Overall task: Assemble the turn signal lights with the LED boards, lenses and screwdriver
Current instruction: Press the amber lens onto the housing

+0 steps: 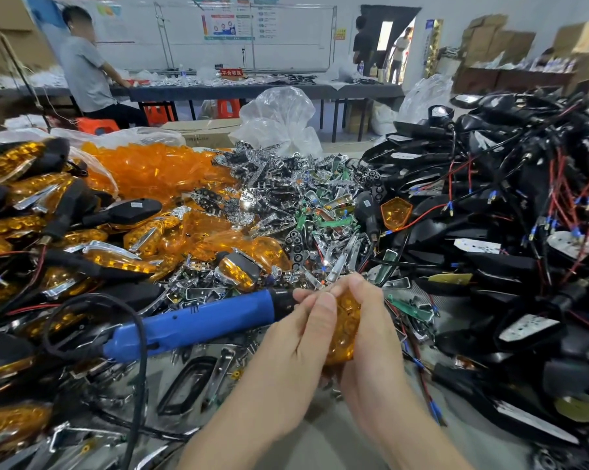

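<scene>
Light (346, 329): it's sitting low in the middle of my view, just above the clutter on the bench, amber lens facing up, and I'm holding it between both hands. My left hand (300, 337) is curling round its left side, thumb lying along the top, fingers clamping onto it. My right hand (374, 334) is wrapping it from the right, fingers closing over the far end. So both sets of fingers are gripping the light, and most of its body is hiding behind them.

The screwdriver (198, 320), blue, is lying across the pile to the left, its black nose coming right up against my left fingertips. Whether the bit is touching the light, I can't tell. Its black cord (140, 351) is looping off the rear end.

Moving outward, chrome reflectors (269, 184) are piling up just beyond my hands, with green boards (323, 222) mixing in among them. Loose amber lenses (157, 171) are heaping at the back left, and stemmed lights (110, 259), amber on black, are stacking along the left side. On the right, black housings (489, 259) are tangling with red and black wires (557, 184). A clear bag (279, 117) is standing behind the reflectors. Further back, a person in grey (86, 69) is sitting at a long table (252, 91).
</scene>
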`<state>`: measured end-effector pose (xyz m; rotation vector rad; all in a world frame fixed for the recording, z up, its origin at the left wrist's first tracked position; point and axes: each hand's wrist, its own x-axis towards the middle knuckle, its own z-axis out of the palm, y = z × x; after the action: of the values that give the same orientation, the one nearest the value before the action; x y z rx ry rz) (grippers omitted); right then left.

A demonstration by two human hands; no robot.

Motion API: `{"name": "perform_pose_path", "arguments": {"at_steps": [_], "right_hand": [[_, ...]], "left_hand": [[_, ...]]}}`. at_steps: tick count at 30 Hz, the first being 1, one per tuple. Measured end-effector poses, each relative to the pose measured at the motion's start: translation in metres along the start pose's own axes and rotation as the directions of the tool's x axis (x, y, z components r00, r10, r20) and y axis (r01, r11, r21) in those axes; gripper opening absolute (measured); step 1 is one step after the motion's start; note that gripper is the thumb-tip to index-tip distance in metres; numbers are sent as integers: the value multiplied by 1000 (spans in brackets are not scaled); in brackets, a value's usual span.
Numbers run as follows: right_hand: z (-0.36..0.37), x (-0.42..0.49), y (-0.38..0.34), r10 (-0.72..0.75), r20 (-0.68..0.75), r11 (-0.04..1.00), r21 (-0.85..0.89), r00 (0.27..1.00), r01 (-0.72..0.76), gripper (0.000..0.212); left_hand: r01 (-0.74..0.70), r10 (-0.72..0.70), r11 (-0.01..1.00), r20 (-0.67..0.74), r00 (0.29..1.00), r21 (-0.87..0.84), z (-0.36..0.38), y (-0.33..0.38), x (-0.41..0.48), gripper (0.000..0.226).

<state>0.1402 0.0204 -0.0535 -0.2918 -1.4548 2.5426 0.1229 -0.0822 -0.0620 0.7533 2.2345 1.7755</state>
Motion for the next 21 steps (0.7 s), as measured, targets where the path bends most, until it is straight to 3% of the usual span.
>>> {"name": "perform_pose_path", "arguments": {"at_steps": [4, 10, 15, 21], "right_hand": [[-1, 4, 7, -32, -84, 999, -36, 996, 29, 29], [-5, 4, 9, -104, -80, 994, 19, 991, 106, 31], [-6, 8, 11, -124, -100, 991, 28, 987, 128, 32], [-6, 9, 11, -100, -97, 994, 44, 990, 105, 29]], "left_hand": [[34, -33, 999, 41, 999, -28, 2, -4, 3, 56], [13, -11, 1000, 57, 998, -26, 4, 3, 5, 33], [39, -38, 999, 50, 998, -24, 4, 0, 4, 50], [39, -40, 998, 16, 999, 44, 5, -4, 6, 47]]}}
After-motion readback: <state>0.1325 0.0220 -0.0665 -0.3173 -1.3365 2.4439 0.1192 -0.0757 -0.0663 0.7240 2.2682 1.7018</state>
